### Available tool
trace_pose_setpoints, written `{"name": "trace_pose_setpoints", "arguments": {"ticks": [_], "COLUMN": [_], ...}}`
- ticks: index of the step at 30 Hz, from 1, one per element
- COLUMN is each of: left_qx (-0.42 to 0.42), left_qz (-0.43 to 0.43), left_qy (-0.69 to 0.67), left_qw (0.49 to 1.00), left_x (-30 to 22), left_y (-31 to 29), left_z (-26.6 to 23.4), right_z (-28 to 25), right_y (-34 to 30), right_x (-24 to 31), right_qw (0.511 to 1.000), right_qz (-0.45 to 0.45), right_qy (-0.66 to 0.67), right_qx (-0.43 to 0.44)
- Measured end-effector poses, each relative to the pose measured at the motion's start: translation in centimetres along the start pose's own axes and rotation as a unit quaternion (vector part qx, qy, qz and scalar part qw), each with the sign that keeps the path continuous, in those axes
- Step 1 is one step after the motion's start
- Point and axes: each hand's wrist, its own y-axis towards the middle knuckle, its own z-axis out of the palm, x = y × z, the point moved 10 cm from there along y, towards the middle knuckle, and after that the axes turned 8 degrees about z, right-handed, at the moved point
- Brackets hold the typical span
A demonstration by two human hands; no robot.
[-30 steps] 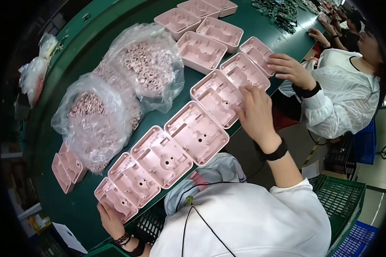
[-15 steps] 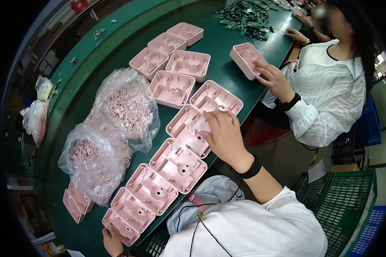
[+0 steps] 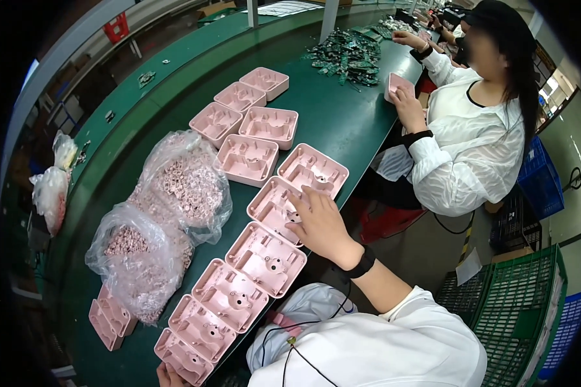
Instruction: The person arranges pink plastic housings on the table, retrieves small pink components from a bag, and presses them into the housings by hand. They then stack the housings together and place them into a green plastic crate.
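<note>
A slanting row of open pink plastic housings (image 3: 265, 259), with moulded posts and ribs inside, runs along the green table. My right hand (image 3: 326, 226), with a black band on the wrist, reaches over the second housing from the far end (image 3: 279, 205). Its fingers are spread, their tips over that housing's inside and rim. At the near end of the row, my left hand (image 3: 168, 375) grips the outer edge of the last pink housing (image 3: 184, 356). Most of this hand is cut off by the lower edge of the picture.
Beyond the row stand several more pink housings (image 3: 246, 159). Clear bags of small pink parts (image 3: 190, 187) lie to the left, beside a tilted pink piece (image 3: 112, 317). Green circuit boards (image 3: 345, 57) are heaped farther back. A co-worker (image 3: 471, 142) sits at right; green crates (image 3: 516, 309) stand below.
My view has shifted, and my right hand has moved back from the farthest housing to the second. The co-worker has drawn a pink housing closer and reaches the other hand toward the back.
</note>
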Motion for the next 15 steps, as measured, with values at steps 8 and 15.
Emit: {"name": "trace_pose_setpoints", "arguments": {"ticks": [8,15], "left_qx": [0.046,0.060], "left_qz": [0.044,0.067], "left_qy": [-0.014,0.055], "left_qw": [0.998,0.994], "left_x": [-2.0,-4.9], "left_y": [-0.6,-0.2], "left_z": [2.4,3.4], "right_z": [1.2,1.2], "right_y": [3.0,4.5], "right_x": [-4.1,-5.2], "right_qw": [0.997,0.995], "right_qz": [0.037,0.035], "right_qy": [-0.040,-0.089], "right_qx": [0.045,0.012]}}
